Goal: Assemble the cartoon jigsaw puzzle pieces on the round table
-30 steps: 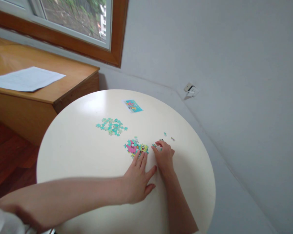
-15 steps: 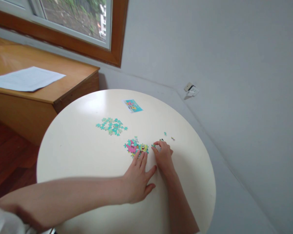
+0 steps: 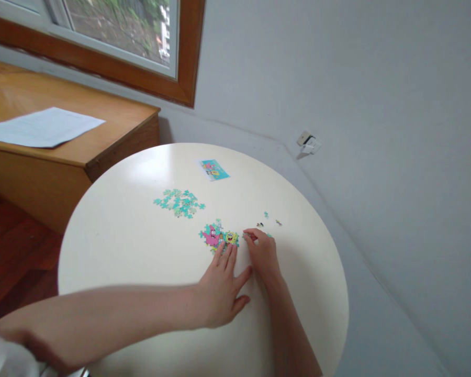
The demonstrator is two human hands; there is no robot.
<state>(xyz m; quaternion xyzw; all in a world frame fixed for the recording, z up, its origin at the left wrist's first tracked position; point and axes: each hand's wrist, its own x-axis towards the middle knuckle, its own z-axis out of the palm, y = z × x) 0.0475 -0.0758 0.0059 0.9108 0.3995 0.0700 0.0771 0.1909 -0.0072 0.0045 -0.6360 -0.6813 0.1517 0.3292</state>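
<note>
A partly joined jigsaw patch with a pink and a yellow cartoon figure lies near the middle of a round cream table. My left hand rests flat on the table, fingers stretched out, fingertips touching the patch's near edge. My right hand lies just right of the patch with its fingers curled down over small teal pieces; whether it grips one is hidden. A few loose pieces lie just beyond the right hand.
A heap of teal puzzle pieces lies farther back on the left. A small picture card sits near the table's far edge. A wooden desk with a paper sheet stands left under a window; grey walls close in on the right.
My right hand has slid slightly toward me and left, nearer the joined patch, uncovering a loose piece beyond it. The left hand has stayed put.
</note>
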